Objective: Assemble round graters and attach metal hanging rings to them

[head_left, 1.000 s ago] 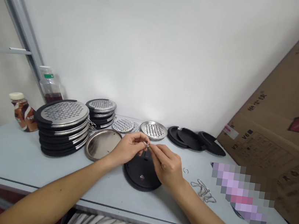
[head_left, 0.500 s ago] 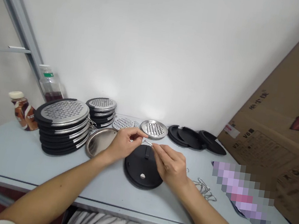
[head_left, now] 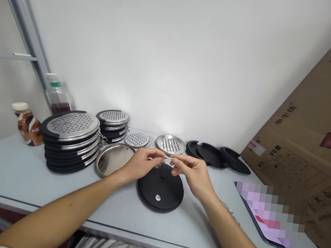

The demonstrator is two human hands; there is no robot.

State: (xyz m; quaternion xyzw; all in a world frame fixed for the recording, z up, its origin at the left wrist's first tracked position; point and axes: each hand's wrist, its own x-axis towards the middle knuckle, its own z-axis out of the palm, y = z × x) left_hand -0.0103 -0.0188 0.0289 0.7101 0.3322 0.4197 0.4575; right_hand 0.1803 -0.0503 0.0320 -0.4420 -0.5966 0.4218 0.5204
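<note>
Just above the far edge of a round black disc (head_left: 170,194), my two hands meet fingertip to fingertip. A thin metal ring (head_left: 167,157), small and partly hidden, is pinched between them. My left hand (head_left: 143,164) grips its left end between thumb and fingers. On the other end, thumb and forefinger of my right hand (head_left: 195,176) are closed. The black disc lies flat on the table, with a small tab near its top and a hole low in its middle. Beside my left hand lies a shiny round metal lid (head_left: 111,160).
A tall stack of graters (head_left: 73,125) stands left, a shorter stack (head_left: 113,117) behind it. Round grater plates (head_left: 171,144) and black discs (head_left: 210,154) line the wall. Loose wire rings (head_left: 229,209) lie behind my right forearm, near a phone (head_left: 263,216). Two bottles (head_left: 26,125) and a carton (head_left: 297,150) flank the table.
My right hand has turned, its fingers now pointing left and higher at the ring. My left hand has shifted slightly right and down. Both still hold the ring.
</note>
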